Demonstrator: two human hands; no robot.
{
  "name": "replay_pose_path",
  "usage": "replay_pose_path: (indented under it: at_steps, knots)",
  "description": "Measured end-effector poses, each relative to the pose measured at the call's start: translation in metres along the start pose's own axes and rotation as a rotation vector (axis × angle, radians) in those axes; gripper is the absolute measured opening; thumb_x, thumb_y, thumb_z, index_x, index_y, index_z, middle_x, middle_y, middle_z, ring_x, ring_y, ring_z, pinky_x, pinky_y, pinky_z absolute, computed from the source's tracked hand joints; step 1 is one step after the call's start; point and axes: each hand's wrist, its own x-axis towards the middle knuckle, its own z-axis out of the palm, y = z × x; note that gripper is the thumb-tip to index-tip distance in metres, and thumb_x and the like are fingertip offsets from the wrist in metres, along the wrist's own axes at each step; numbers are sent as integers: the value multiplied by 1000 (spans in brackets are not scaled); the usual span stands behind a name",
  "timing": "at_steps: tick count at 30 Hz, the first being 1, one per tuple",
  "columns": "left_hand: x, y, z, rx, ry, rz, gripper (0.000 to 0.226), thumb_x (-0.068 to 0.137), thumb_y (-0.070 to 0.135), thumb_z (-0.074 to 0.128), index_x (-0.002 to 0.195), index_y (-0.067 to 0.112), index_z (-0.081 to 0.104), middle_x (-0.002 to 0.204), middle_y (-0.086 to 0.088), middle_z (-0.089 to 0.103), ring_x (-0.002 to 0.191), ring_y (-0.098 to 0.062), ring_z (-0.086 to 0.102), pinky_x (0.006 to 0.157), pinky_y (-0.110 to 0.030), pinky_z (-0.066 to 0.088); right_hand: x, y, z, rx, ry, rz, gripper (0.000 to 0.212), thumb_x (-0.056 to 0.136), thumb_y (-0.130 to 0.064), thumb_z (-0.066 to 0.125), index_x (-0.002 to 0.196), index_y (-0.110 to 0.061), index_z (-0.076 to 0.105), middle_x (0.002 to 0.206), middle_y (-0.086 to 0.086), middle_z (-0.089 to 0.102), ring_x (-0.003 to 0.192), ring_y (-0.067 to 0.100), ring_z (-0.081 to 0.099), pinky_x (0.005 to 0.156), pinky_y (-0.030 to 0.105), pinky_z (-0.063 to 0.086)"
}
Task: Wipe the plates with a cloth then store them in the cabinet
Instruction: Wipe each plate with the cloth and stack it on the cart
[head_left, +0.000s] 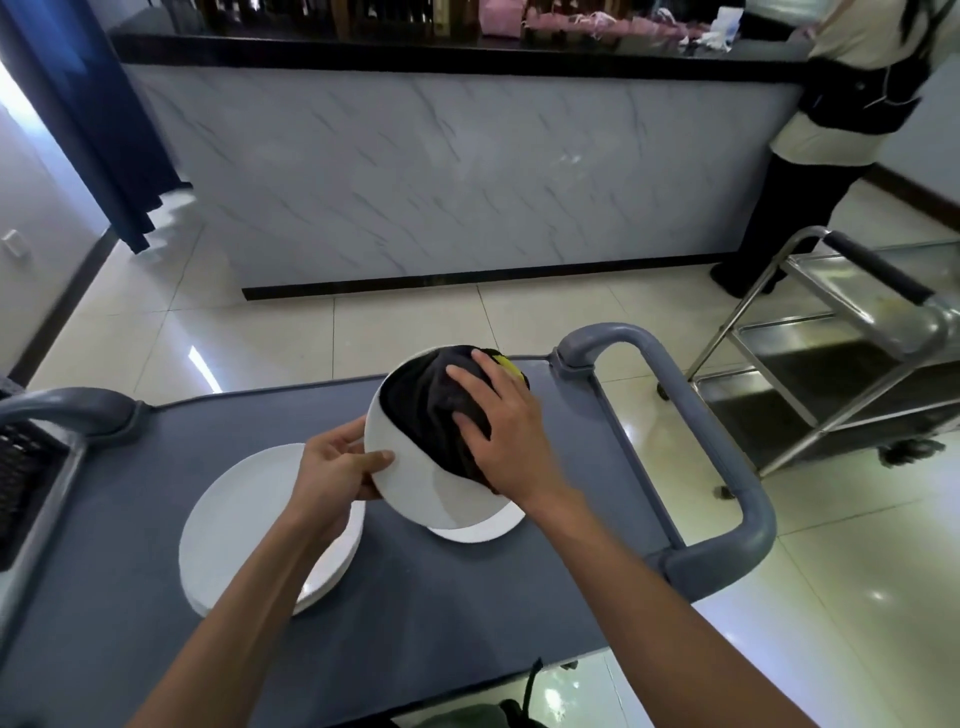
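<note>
Though partly hidden, round glossy plate (415, 483).

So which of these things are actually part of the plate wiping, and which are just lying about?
In the job:
held plate
dark cloth
left hand
right hand
plate stack
plate underneath

Lying about:
grey cart
steel trolley
marble counter
bystander

Left grip (340, 460) pinching, right grip (496, 434) seemingly flat, fingers spread.
</note>
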Motion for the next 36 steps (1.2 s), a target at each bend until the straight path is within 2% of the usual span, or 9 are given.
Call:
replay_pose_path:
  at_steps: [5,9,14,19,22,26,30,33,36]
  knots:
    - [5,5,-14,20,-51,19,44,87,-13,62,115,18,74,99,-10,78,84,-28,74,63,-42,62,3,-12,4,-115,51,61,59,96,-33,60,150,-35,39,161,0,29,147,25,24,116,46,26]
    - [9,8,-27,37,-100,47,43,87,-12,62,114,20,74,100,-9,78,85,-28,75,66,-45,63,6,-20,4,-144,27,140,75,92,-47,60,157,-34,23,163,-1,22,149,26,22,118,45,22]
    - [9,8,-46,30,-145,59,44,87,-12,63,115,20,74,100,-11,78,85,-27,75,62,-37,60,7,-27,4,-17,11,203,87,83,-56,68,155,-42,21,156,-6,30,137,23,34,113,43,35]
    - [11,7,-65,52,-187,70,42,88,-9,64,116,21,75,102,-11,78,87,-27,74,65,-40,62,5,-36,9,95,12,247,98,73,-48,80,154,-41,25,136,-8,43,126,12,40,107,28,36]
    - [12,6,-70,63,-198,78,38,91,-4,64,116,22,75,102,-10,78,88,-26,74,69,-40,63,-3,-40,13,177,75,254,93,72,-43,84,150,-39,33,131,-11,42,125,5,40,104,16,31]
    - [15,7,-68,74,-153,92,25,97,3,61,109,20,76,98,-5,79,85,-21,74,69,-32,62,-9,-49,19,203,200,236,85,73,-36,84,145,-41,38,129,-15,41,126,2,40,98,3,31]
    - [18,8,-55,55,-102,37,23,103,14,53,105,17,76,99,-3,78,90,-21,71,77,-33,61,-11,-55,23,204,317,212,85,71,-25,85,144,-34,41,129,-9,44,125,6,42,101,8,33]
    - [19,9,-42,-78,-24,-48,30,101,18,44,100,15,73,95,-4,71,89,-25,60,82,-39,50,-14,-55,25,161,392,174,87,69,-23,88,143,-23,42,131,-3,47,124,10,41,104,14,33]
    - [21,13,-31,-249,-10,-172,37,94,42,43,85,20,72,89,-3,63,90,-29,51,85,-45,43,-15,-54,22,107,442,108,88,69,-23,88,144,-18,40,131,0,48,121,7,38,105,15,31]
